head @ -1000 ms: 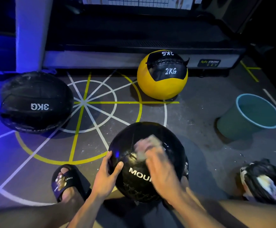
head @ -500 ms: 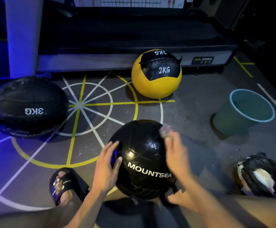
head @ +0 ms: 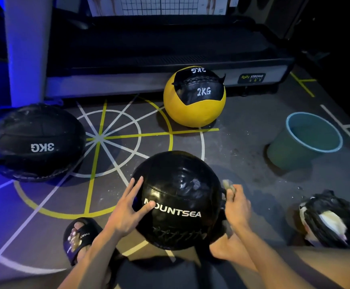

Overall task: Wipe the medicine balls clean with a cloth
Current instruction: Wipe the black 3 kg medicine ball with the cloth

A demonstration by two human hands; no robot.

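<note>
A black medicine ball (head: 178,188) marked MOUNTSEA sits on the floor right in front of me, its top shiny. My left hand (head: 128,209) rests on its left side with fingers spread. My right hand (head: 237,207) is at the ball's right side and grips a small pale cloth (head: 227,184) against it. A black ball marked 3KG (head: 36,142) lies at the left. A yellow and black ball marked 2KG (head: 193,97) stands further back.
A teal bucket (head: 307,140) stands at the right. A dark bag with something white in it (head: 328,222) lies at the lower right. My sandalled foot (head: 78,236) is left of the ball. A low black platform (head: 159,59) runs along the back.
My right hand has swept the cloth from the ball's top down to its right side. My left hand has shifted a little further onto the ball's front.
</note>
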